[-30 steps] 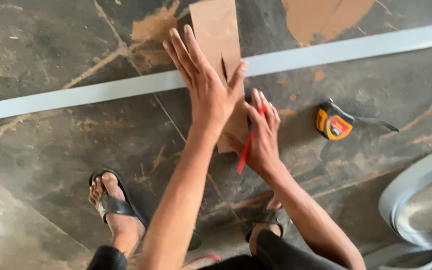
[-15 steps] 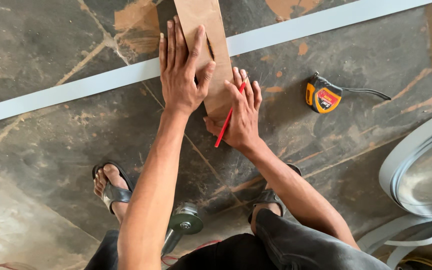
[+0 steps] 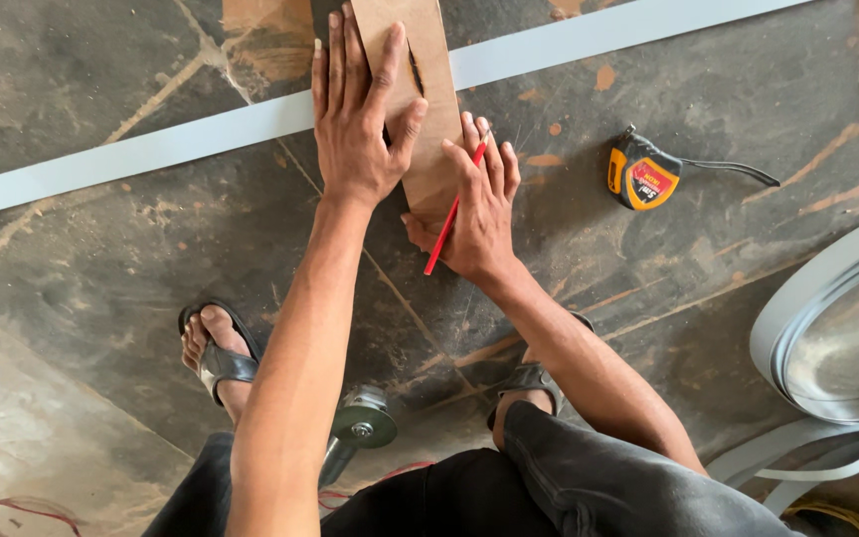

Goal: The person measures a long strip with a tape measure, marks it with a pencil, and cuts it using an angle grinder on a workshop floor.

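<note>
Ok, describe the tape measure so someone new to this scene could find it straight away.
Start at the long pale strip that runs across the dark stone floor, where the left hand presses a brown board flat. Go right past the right hand with its red pencil. The tape measure lies there alone: a small yellow and black case with a dark strap.

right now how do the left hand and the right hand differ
The left hand lies flat, fingers spread, pressing on the brown cardboard piece; the right hand is curled, gripping a red pencil at the cardboard's edge. The left holds no tool; the right does. Both are bare and touch the cardboard.
</note>
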